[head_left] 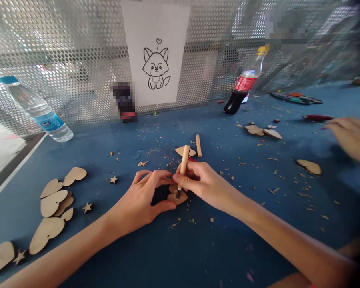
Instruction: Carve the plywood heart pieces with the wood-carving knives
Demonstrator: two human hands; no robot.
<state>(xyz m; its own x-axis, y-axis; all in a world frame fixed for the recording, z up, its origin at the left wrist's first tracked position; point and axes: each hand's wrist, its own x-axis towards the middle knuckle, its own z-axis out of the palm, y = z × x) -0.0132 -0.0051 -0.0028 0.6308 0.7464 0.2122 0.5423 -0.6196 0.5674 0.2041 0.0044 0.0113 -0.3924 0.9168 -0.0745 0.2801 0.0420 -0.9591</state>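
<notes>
My right hand (196,182) grips a carving tool with a pale wooden handle (184,160), and its small metal tip (177,194) rests on a thin wooden cut-out (178,197). My left hand (144,196) curves around the piece from the left, with its fingertips against the edge. Part of the cut-out is hidden by my fingers. Just beyond my hands lie a wooden dowel (199,146) and a broken wooden heart (185,151). Wood shavings are scattered around both hands on the blue tabletop (216,244).
Wooden hearts (52,203) and stars (113,180) lie at the left. A co-worker's hand (352,138) reaches in at the right. A water bottle (36,110) and cola bottle (243,86) stand near a perforated metal screen (78,68) bearing a fox drawing (155,54).
</notes>
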